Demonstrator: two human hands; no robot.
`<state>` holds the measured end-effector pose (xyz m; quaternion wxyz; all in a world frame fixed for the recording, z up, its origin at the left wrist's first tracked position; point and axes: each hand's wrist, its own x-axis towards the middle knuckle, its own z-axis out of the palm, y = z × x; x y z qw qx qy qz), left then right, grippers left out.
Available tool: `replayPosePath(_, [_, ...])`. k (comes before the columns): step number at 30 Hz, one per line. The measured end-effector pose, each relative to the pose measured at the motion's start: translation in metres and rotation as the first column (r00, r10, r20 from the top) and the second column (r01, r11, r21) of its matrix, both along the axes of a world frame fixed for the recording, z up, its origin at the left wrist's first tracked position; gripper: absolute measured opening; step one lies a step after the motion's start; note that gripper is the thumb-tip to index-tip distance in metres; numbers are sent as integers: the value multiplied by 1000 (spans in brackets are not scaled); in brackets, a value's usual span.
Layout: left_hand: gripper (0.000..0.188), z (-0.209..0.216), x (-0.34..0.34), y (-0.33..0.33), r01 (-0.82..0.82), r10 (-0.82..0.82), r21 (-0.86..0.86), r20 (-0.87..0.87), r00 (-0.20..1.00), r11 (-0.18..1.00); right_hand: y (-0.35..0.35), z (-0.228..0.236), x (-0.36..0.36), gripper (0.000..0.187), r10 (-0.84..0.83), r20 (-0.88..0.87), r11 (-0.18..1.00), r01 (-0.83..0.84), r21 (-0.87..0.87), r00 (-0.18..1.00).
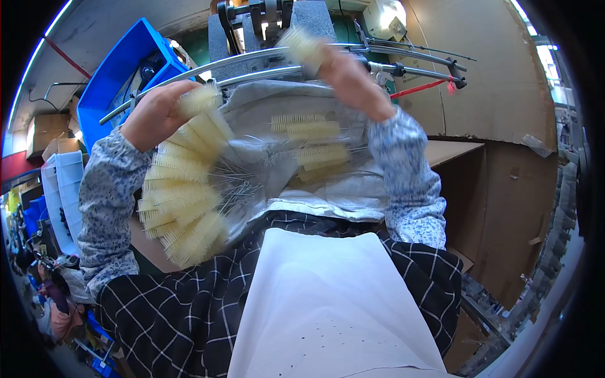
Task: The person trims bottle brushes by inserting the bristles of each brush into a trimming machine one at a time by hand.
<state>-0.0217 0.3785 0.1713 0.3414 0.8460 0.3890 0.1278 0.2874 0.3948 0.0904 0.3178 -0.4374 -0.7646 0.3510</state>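
Note:
My left hand is closed on a cream bristle brush at the upper end of a fanned pile. My right hand, smeared by motion, grips another cream brush above the metal rails, near the machine. The fanned pile of cylindrical brushes lies at my left, its thin wire stems pointing inward. Several more brushes lie on the grey-white cloth over my lap, among them an upper group and a lower group.
Beyond the cloth run curved-looking metal rails, with a dark machine behind them. A blue bin stands far left and a white crate below it. Cardboard flanks the right. Another person is at lower left.

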Motion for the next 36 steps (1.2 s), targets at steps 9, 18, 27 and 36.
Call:
replayPosePath(9, [32,-24,25,7,201,-108,51,-704,702,978,78,-23,17,30,-450,704,871,95,482,549])
replayPosePath(18, [19,-20,-4,9,55,77,189,-625,776,981,83,-32,17,29,-490,685,849,117,515,538])
replayPosePath(27, [21,-30,-20,14,66,32,100,-754,656,993,100,-39,12,32,-459,710,864,81,497,534])
replayPosePath(36, [23,-32,-34,21,-33,-30,-114,-512,858,993,95,-44,40,41,-619,579,726,104,680,531])
